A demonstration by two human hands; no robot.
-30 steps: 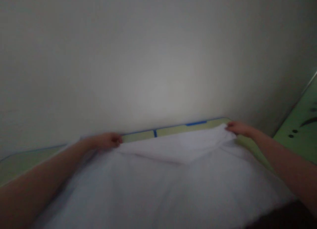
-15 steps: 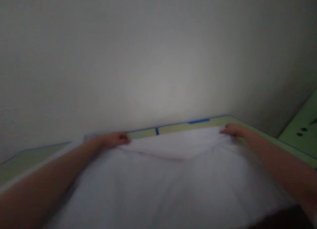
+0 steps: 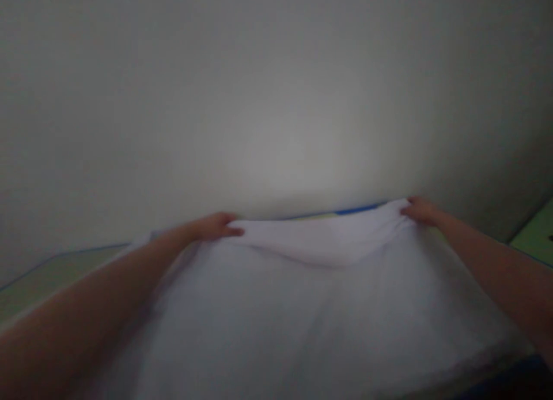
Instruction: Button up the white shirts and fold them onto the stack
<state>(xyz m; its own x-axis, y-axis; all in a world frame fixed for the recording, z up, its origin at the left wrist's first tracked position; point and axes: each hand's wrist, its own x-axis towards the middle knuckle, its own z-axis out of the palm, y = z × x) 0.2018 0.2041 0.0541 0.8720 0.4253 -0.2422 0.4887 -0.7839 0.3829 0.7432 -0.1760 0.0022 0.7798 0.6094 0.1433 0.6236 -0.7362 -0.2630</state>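
A wide white cloth [image 3: 276, 319], like a sheet, spreads from the bottom of the view toward the wall. My left hand [image 3: 220, 226] pinches its far edge left of the middle. At the far right, my right hand [image 3: 419, 211] is closed on the same edge, where the fabric bunches and creases. Between the two hands the edge is stretched nearly straight, with a folded band sagging below it. Dim light and blur soften the details.
Behind the cloth rises a plain grey wall [image 3: 276, 100]. A pale green surface with blue edging [image 3: 78, 273] shows at the left, partly covered. Another green panel [image 3: 536, 230] stands at the right. Something dark blue [image 3: 514, 380] lies at the bottom right.
Both hands have moved up and to the right in the view, carrying the cloth's edge closer to the wall. It now covers more of the blue-edged green surface.
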